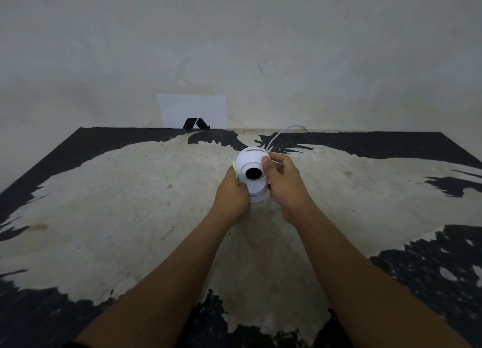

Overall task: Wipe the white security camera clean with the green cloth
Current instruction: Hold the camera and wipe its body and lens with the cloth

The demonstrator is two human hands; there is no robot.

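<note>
The white security camera (253, 162) stands upright on the worn table (130, 196), its round head and black lens (253, 173) facing me. My left hand (230, 193) presses against the camera's left side, closed on the green cloth (235, 168), of which only a thin pale-green edge shows above the fingers. My right hand (283, 180) grips the camera's right side, thumb on the head beside the lens. A white cable (281, 133) runs from behind the camera toward the table's back edge.
A white sheet of paper with a black logo (193, 112) leans on the wall at the table's back edge. The tabletop is black with a large worn pale patch. A plain wall rises behind it.
</note>
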